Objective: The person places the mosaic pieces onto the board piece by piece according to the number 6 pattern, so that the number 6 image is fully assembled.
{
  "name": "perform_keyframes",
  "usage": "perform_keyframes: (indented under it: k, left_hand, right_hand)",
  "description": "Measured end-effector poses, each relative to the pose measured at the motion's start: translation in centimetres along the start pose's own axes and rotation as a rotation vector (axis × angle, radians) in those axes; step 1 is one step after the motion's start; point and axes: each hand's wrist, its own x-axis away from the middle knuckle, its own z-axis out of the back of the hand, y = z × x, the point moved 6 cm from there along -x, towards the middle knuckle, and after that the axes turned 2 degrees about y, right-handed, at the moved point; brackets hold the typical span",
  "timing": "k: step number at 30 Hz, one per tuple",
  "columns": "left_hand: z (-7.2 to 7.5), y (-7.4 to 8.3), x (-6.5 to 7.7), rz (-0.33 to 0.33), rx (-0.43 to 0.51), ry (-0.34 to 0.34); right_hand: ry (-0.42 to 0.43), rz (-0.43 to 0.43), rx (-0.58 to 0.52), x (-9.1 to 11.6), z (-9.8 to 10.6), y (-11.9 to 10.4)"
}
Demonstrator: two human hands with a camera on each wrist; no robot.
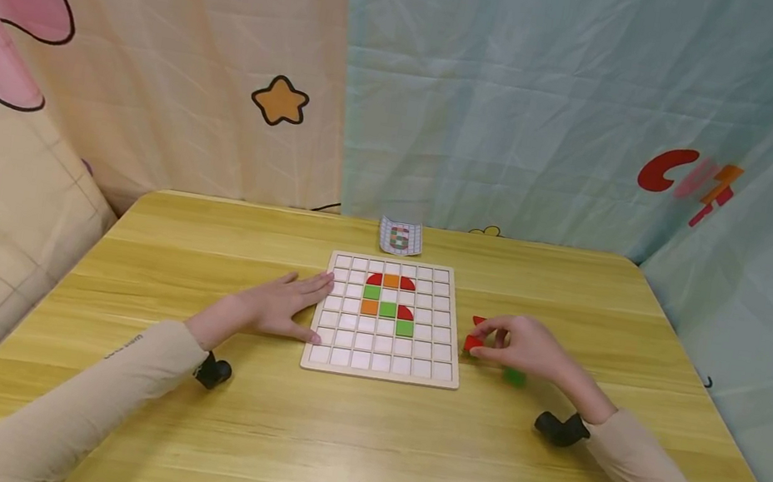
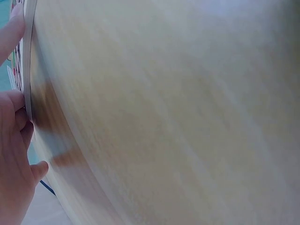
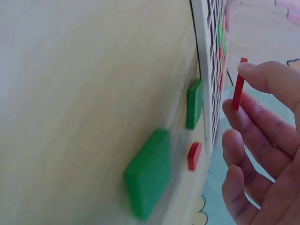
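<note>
My right hand [image 1: 525,346] pinches a small red piece [image 3: 239,86] between thumb and fingertips, just right of the white grid board [image 1: 383,343]. My left hand [image 1: 281,307] has its fingers spread, with the fingertips on the board's left edge. Red, orange and green tiles sit in the upper middle cells of the board; the red ones have a rounded corner. Under and around the right hand lie loose pieces: two green tiles, one nearer [image 3: 149,176] and one farther [image 3: 194,104], plus another red piece [image 3: 194,156].
Behind the board lies a small printed card [image 1: 399,238] with a coloured grid pattern. The wooden table [image 1: 352,455] ends in front of hanging printed curtains [image 1: 532,87]. Black wrist mounts show under the left sleeve [image 1: 212,371] and the right sleeve [image 1: 560,429].
</note>
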Motion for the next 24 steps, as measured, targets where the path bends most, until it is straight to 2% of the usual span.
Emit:
perform_keyframes:
  k: [11,24]
  left_hand:
    - [-0.1,-0.1,0.0,0.001,0.008,0.001]
    - [0.0,0.0,0.0,-0.007,0.008,0.007]
  right_hand:
    - [0.011,0.075,0.084,-2.1,-1.1,-2.6]
    - [0.019,0.169,0.123,-3.9,-2.5,-5.1]
